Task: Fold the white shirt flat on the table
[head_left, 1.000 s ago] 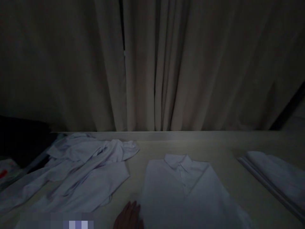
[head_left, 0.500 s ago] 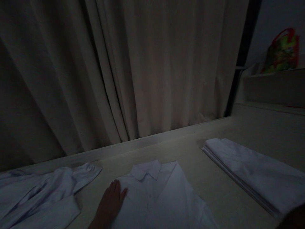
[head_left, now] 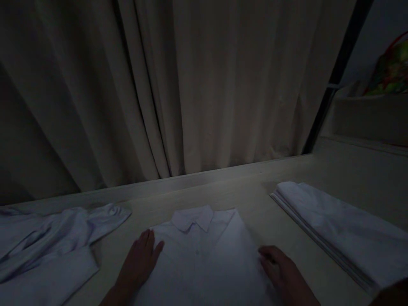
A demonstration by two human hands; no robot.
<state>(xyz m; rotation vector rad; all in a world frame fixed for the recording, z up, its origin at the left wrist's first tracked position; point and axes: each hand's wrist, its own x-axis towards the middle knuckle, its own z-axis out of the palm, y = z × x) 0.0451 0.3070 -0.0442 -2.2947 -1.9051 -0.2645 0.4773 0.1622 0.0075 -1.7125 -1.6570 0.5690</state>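
Observation:
A white button-up shirt (head_left: 196,267) lies front up on the pale surface before me, its collar pointing away. My left hand (head_left: 142,257) rests flat on the shirt's left shoulder edge, fingers extended and thumb out to the side. At the shirt's right edge is my right hand (head_left: 277,265), its fingers curled in with the thumb against the fabric, seemingly pinching that edge. The light is dim, so the grip shows poorly. The lower part of the shirt runs out of view.
Folded white garments (head_left: 331,225) are stacked on the right. Rumpled white clothing (head_left: 54,250) lies on the left. Beige curtains (head_left: 207,93) hang behind the surface's raised back edge (head_left: 204,178). A colourful bag (head_left: 392,70) sits on a ledge at the upper right.
My right hand has come into view and reached the shirt's right edge, where the sleeve now shows less. My left hand stays flat on the shirt. The camera view has shifted slightly.

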